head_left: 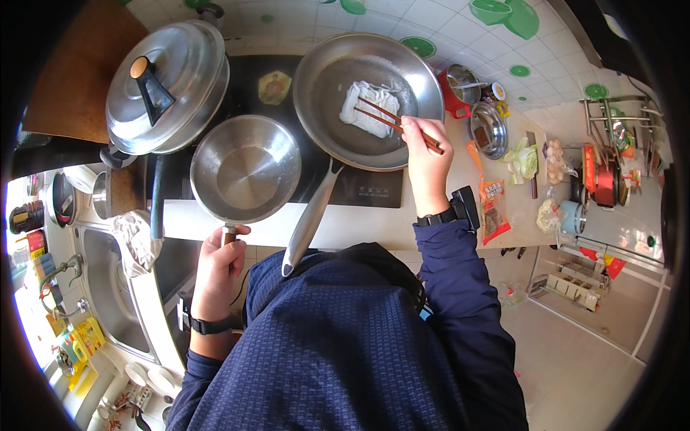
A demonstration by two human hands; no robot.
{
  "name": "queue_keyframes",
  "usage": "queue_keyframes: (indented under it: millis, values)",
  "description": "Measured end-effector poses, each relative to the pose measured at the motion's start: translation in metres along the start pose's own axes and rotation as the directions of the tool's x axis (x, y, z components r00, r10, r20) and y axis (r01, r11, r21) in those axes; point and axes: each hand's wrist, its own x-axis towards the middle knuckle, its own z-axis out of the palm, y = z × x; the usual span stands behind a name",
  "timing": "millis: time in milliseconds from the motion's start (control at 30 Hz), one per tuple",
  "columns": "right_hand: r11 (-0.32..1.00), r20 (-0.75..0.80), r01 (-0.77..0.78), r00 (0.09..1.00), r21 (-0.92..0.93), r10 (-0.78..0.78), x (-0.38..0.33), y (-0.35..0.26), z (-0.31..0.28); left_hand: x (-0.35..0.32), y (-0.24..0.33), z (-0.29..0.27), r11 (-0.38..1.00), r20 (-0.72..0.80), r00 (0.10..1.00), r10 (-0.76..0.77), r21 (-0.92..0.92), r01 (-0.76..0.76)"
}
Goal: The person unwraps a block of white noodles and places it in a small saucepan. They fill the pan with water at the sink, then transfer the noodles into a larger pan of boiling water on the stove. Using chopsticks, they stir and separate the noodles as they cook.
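Right hand: fingers closed round brown chopsticks
White food: in the wide frying pan, at ten o'clock from that hand
Left hand: curled round the handle of the small pan, at twelve o'clock

The left hand curls in a grip. The right hand reaches farther forward, fingers bent and pinched.

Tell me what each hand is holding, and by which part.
The left hand holds the smaller steel pan by its handle; the right hand holds the brown chopsticks toward their rear ends, away from the tips.
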Motion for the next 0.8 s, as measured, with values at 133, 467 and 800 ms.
queue_keyframes:
  millis: [133,467,800]
  values:
    - [1.000,0.044,0.004,0.999,-0.002,-0.004,-0.010,-0.001,0.005,-0.001,-0.002,-0.001,1.000,0.018,1.000,-0.001,-0.006,0.001]
    - [0.995,0.056,-0.090,0.994,-0.041,0.092,-0.022,-0.010,-0.003,-0.004,-0.009,-0.005,1.000,0.013,1.000,-0.011,-0.020,0.011]
    - [0.982,0.194,0.122,0.977,-0.145,-0.093,-0.029,-0.011,-0.015,-0.006,-0.011,-0.007,1.000,0.007,1.000,-0.021,-0.006,0.021]
